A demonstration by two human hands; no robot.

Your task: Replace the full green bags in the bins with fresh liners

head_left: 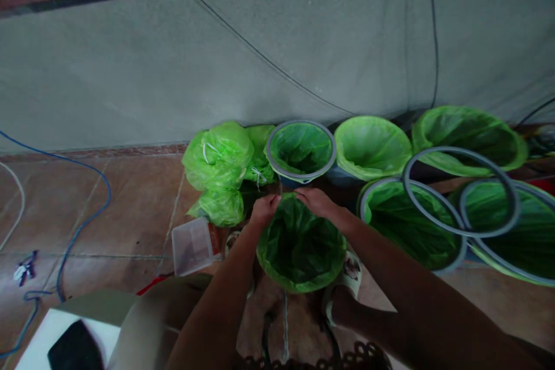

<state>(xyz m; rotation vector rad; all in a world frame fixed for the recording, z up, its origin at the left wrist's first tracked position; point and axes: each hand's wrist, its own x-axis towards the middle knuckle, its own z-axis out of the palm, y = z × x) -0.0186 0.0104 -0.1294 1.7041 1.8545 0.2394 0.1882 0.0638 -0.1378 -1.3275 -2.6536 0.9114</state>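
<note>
A small bin lined with a green plastic bag (300,248) stands on the floor between my feet. My left hand (263,210) pinches the bag's edge at the far rim, fingers closed. My right hand (318,202) grips the same far edge just to the right, fingers curled over it. Behind them stands another lined bin with a grey ring (300,149) clamped on its rim.
Tied green bags (218,159) lie at the left by the wall. More lined bins (373,145) stand at the right, with a loose grey ring (459,191) resting across them. A clear plastic box (192,245) sits left of my hands. A blue cable (82,217) crosses the tiled floor.
</note>
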